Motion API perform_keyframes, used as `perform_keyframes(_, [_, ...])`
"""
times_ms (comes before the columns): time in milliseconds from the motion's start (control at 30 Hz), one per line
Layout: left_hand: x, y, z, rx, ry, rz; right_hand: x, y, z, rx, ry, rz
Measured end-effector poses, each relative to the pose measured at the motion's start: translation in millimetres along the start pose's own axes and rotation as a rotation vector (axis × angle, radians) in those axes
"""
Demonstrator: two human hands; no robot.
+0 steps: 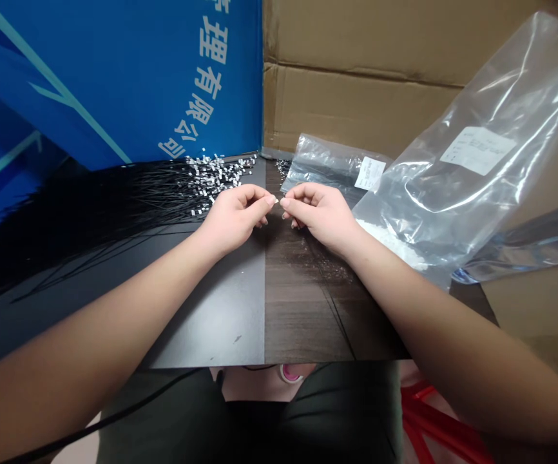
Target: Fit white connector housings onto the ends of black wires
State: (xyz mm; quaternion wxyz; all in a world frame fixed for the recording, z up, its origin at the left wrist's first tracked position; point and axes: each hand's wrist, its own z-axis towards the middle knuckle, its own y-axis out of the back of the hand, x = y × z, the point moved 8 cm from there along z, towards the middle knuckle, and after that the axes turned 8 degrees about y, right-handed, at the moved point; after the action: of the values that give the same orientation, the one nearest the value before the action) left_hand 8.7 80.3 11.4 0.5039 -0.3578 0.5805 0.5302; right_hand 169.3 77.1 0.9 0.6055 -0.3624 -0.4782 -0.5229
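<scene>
Over the middle of the table, my left hand (pixel 234 216) is closed in a pinch, with a small white connector piece (pixel 276 200) showing at the fingertips. My right hand (pixel 321 214) pinches close beside it, the fingertips almost meeting. Thin black wire (pixel 337 314) trails from under my right hand toward the table's front edge; its end seems to lie between the fingers, which hide it. Left of my hands lies a large bundle of black wires (pixel 80 203), many tipped with white connectors (pixel 211 174).
A large clear plastic bag (pixel 496 96) with small white pieces (pixel 395 243) leans at the right. Behind my right hand is a flat labelled clear bag (pixel 330 158) holding black wires. Blue panel (pixel 129 71) and cardboard (pixel 356 103) stand behind the dark table (pixel 221 309).
</scene>
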Motion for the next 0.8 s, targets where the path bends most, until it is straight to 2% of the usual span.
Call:
perform_keyframes(100, [6.6,1.5,1.7,-0.025,0.087,-0.193,-1.6,-4.0,-2.1,0.005,-0.059,0.081])
perform_keyframes(200, [9.2,-0.7,1.7,-0.016,0.142,-0.294,0.0,-11.8,-5.8,0.046,-0.108,0.092])
perform_keyframes(433, [10.9,-4.3,-0.2,0.010,0.226,-0.356,1.7,-14.6,-9.8,0.018,-0.128,0.082])
perform_keyframes(800, [7.0,-4.5,-1.5,0.016,0.199,-0.330,2.7,-12.5,-9.6,0.018,-0.127,0.055])
